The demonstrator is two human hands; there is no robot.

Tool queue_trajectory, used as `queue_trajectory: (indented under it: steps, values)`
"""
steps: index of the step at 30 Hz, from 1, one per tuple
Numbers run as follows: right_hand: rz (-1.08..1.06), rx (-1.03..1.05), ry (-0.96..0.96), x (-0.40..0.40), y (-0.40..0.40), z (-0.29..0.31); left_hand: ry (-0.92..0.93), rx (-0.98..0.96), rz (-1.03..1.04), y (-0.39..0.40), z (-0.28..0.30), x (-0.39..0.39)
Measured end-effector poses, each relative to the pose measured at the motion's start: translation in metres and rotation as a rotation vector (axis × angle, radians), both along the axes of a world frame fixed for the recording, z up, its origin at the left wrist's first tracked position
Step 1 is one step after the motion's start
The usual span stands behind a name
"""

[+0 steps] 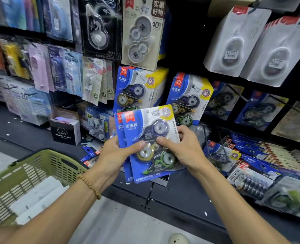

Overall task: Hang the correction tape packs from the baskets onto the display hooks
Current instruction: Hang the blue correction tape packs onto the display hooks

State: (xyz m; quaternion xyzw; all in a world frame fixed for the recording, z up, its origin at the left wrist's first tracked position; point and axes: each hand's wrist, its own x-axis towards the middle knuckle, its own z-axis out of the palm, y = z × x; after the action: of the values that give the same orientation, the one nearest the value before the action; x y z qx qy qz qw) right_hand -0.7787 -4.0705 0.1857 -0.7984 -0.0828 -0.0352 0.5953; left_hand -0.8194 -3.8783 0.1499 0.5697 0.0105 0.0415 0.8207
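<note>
I hold a small stack of blue correction tape packs (145, 131) in front of the display. My left hand (115, 154) grips the stack from the left, thumb across the front blister. My right hand (182, 148) grips the front pack from the right, thumb on the blister. Behind them, matching blue packs (136, 88) and a second row (189, 95) hang on display hooks. A green basket (45, 166) stands at lower left with white packs (38, 196) inside.
Other stationery packs hang across the black panel, white ones (237, 43) at upper right. A black alarm clock box (65, 132) sits on the dark shelf (181, 192). Blue packs (251, 155) lie piled on the shelf at right.
</note>
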Motion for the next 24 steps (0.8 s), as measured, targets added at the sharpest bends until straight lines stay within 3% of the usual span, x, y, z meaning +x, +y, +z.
queue_trajectory:
  steps: [11, 24]
  values:
    - [-0.308, 0.19, -0.198, 0.033, -0.039, 0.033, 0.089, -0.008, 0.125, -0.009, -0.005, 0.021]
    - [-0.427, 0.136, -0.18, 0.072, -0.047, 0.029, 0.186, -0.016, 0.169, -0.006, -0.007, 0.025]
